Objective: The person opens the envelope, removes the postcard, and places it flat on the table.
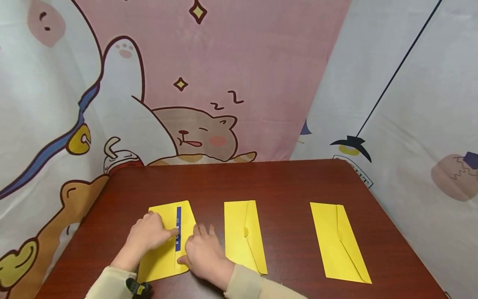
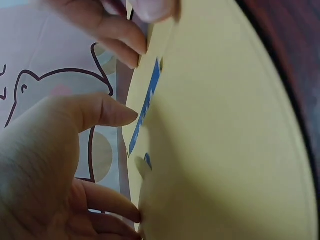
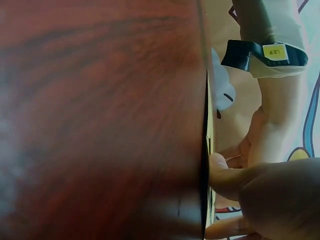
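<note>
A yellow envelope (image 1: 158, 261) lies at the left of the table, with a blue strip (image 1: 178, 243) bearing white marks along its right part. My left hand (image 1: 147, 234) rests on this envelope, its extended thumb touching the strip at mid-length. At the right edge my right hand (image 1: 206, 254) lays its thumb on the paper, fingers stretched forward. The left wrist view shows the left thumb (image 2: 117, 111) at the blue strip from close up. Low over the wood, the right wrist view has the right thumb (image 3: 222, 175) against the envelope's thin edge (image 3: 210, 122).
Two more yellow envelopes lie on the dark red-brown table (image 1: 284, 182): a middle one (image 1: 237, 241) and a right one (image 1: 332, 249), both with flaps folded over. A cartoon-printed cloth (image 1: 261, 74) hangs behind the table. A black band (image 1: 138, 287) circles the left wrist.
</note>
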### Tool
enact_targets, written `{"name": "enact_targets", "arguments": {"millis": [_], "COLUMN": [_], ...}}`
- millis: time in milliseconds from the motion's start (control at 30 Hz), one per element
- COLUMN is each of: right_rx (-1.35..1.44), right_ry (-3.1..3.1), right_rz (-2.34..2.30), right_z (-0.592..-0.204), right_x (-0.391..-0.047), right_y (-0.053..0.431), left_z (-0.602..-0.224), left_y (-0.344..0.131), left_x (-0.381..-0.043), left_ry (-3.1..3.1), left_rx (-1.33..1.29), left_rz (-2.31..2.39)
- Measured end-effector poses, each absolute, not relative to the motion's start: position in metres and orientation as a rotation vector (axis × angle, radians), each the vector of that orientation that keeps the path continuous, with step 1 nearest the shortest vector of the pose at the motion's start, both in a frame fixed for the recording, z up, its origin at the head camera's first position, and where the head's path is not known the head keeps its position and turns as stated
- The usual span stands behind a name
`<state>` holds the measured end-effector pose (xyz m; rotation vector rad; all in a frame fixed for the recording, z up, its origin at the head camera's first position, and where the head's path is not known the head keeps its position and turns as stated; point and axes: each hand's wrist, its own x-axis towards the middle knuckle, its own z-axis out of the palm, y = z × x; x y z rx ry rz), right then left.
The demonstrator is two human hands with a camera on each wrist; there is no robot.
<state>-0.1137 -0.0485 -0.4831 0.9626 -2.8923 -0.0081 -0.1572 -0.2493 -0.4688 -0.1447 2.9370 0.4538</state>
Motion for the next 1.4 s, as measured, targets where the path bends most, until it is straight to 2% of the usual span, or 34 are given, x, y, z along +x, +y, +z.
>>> {"name": "enact_targets", "arguments": {"millis": [233,567,900,1200,1400], "right_rx": [1.034,1.299,1.328,1.286,1.363], "right_ry": [-2.766,-2.809,-2.886,-2.92,-2.898], "right_rz": [-0.012,0.018,0.291,0.295,0.199], "right_z": [-0.484,-0.483,-0.487,-0.486,-0.487], "right_x": [-0.118,-0.13,-0.136,-0.138,-0.147], "right_y": [-0.052,-0.051,-0.048,-0.048,-0.048], "left_z": [-0.471,-0.473,-0.469,-0.467,-0.467], "left_y": [-0.244,-0.242,-0.238,-0.235,-0.237], "left_x": [-0.159,-0.163,-0.163,-0.164,-0.164], "left_ry": [2.936,2.926,2.858,2.866,2.895], "left_rx": [-0.184,-0.226,-0.259,-0.256,-0.233], "left_rz": [0.471,0.491,0.519,0.502,0.482]}}
